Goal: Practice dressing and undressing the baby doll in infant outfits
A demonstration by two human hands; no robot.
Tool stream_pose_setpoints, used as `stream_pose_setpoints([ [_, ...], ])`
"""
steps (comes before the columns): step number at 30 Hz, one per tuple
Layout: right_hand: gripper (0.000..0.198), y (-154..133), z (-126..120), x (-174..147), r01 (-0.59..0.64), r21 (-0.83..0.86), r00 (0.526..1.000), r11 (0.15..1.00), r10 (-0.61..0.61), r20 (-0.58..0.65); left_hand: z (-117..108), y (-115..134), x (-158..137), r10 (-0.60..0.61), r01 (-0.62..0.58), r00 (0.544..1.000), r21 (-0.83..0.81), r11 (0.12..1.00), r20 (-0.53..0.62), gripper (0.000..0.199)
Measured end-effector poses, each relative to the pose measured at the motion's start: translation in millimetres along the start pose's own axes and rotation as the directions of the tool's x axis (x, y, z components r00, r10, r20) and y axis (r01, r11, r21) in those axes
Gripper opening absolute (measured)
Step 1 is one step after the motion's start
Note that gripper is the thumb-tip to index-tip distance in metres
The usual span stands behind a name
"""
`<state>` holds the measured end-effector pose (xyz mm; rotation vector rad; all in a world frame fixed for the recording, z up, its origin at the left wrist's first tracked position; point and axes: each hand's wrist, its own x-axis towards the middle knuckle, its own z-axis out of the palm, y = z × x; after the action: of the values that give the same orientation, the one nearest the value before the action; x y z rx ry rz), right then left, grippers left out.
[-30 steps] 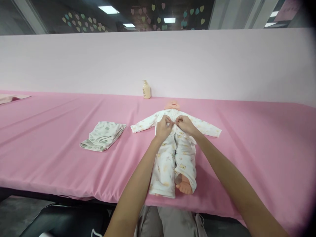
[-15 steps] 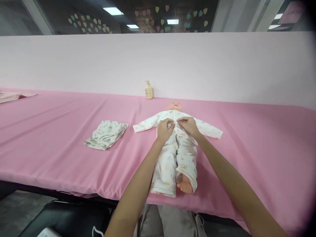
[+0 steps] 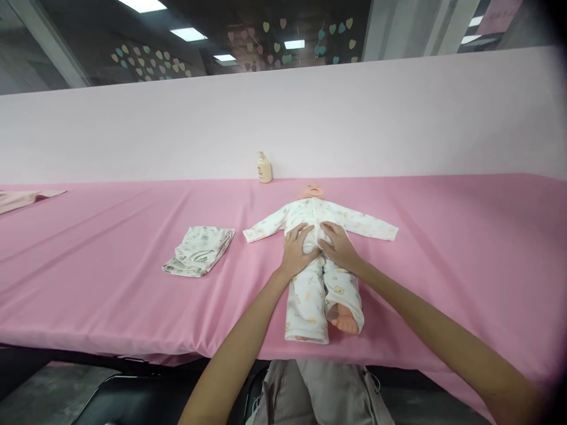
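Observation:
A baby doll (image 3: 312,191) lies on its back, its head toward the wall and one bare foot (image 3: 345,320) showing at a trouser cuff. It wears a white patterned top (image 3: 305,209) with both sleeves spread wide, and matching trousers (image 3: 308,310). My left hand (image 3: 297,251) rests flat on the left side of the doll's belly, fingers spread over the cloth. On the other side, my right hand (image 3: 339,245) lies flat with its fingers apart. The front seam of the top runs between my hands. Neither hand grips anything.
A folded patterned cloth (image 3: 201,251) lies left of the doll on the pink-covered table (image 3: 110,265). A cream pump bottle (image 3: 264,168) stands at the white wall (image 3: 177,130). Pale pink cloth (image 3: 20,199) lies far left; a black chair (image 3: 137,401) stands below the table edge.
My fingers have let go of the pinched front of the top and opened. Both hands have slid down a little and now lie flat on the belly. The view has tilted slightly.

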<state>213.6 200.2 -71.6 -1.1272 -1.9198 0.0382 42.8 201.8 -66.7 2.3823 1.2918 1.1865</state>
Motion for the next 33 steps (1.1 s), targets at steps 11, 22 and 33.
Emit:
stream_pose_setpoints([
  [11,0.023,-10.2,-18.8,-25.1,-0.129,0.08,0.99,0.988,0.134,-0.053,-19.2,-3.3,2.9,0.21,-0.205,0.942,0.048,0.978,-0.261,0.009],
  [22,0.019,-13.1,-26.8,-29.3,-0.045,0.004,0.999,0.999,0.045,-0.029,-19.3,-12.9,0.4,0.287,-0.3,0.929,-0.022,0.954,-0.232,0.012],
  [33,0.023,-170.9,-95.9,-42.2,-0.057,0.682,0.949,0.729,-0.173,0.264,-17.0,-15.3,-6.1,0.225,-0.266,0.926,-0.098,0.959,-0.304,0.023],
])
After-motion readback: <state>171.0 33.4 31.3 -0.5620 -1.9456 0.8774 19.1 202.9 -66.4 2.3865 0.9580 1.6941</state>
